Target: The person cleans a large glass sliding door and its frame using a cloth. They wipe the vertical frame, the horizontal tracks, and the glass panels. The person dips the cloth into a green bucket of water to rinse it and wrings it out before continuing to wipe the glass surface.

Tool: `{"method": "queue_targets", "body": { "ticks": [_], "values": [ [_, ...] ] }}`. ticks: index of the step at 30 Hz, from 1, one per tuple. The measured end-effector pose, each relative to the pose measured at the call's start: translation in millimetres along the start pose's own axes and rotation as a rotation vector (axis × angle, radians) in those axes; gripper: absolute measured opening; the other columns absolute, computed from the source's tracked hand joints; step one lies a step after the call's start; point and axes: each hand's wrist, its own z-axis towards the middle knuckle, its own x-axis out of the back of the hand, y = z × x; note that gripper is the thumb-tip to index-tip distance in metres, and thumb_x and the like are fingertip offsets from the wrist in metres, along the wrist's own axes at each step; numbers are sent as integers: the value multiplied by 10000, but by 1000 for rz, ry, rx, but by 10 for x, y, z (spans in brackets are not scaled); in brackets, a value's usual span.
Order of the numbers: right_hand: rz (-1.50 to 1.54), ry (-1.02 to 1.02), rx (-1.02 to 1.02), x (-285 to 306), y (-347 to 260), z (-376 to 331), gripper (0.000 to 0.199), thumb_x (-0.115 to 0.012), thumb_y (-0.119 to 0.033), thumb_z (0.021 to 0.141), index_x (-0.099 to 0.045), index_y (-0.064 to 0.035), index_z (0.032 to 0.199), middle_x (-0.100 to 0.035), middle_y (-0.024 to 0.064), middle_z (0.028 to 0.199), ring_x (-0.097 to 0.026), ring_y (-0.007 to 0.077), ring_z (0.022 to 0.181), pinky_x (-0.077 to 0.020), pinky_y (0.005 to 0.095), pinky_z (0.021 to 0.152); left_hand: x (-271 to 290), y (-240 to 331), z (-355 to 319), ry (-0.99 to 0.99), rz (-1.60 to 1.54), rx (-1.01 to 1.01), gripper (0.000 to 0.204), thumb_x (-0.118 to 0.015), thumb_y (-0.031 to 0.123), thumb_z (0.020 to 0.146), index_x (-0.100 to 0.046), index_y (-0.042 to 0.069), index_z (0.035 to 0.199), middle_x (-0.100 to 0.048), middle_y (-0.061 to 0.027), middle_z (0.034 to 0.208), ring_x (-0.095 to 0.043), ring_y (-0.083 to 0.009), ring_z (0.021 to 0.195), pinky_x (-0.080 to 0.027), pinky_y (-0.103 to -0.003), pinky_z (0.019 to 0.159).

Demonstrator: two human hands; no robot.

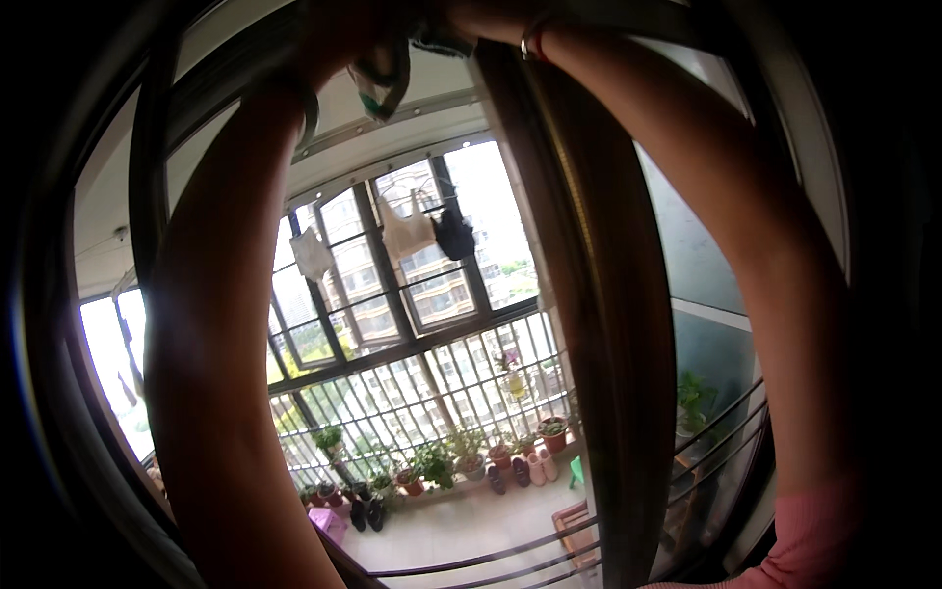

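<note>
Well, both arms reach overhead from where I stand, meeting at the top of the view. The left hand (339, 37) is up at eleven o'clock, the right hand (488, 18) at twelve, both dim and partly cut off; I can't tell whether their fingers are spread or pinching. A patterned cloth (381, 86) with a green patch dangles just past eleven, between the hands and right beside the left one. A red band (531, 41) circles the right wrist, and a pink sleeve (814, 530) shows at four.

A dark upright frame (618, 294) runs down the three o'clock side. Beyond it lies a balcony: a beige garment (404, 234) and a black one (453, 236) hang between ten and twelve, potted plants (432, 466) line the barred railing (446, 383) around six, black shoes (368, 513) sit at seven, and a green stool (576, 471) peeks out at five.
</note>
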Motion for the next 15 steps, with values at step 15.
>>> {"method": "queue_targets", "body": {
  "ticks": [15],
  "values": [
    [119, -265, 59, -1277, -1769, 446, 250, -668, -240, 877, -735, -151, 1100, -691, 154, 1119, -646, 326, 1088, -539, 409, 941, 1283, -564, -1855, -312, 467, 43, 340, -546, 186, 958, -608, 109, 1284, -599, -97, 1304, -536, -314, 1247, -392, -438, 1090]
  ]
}}
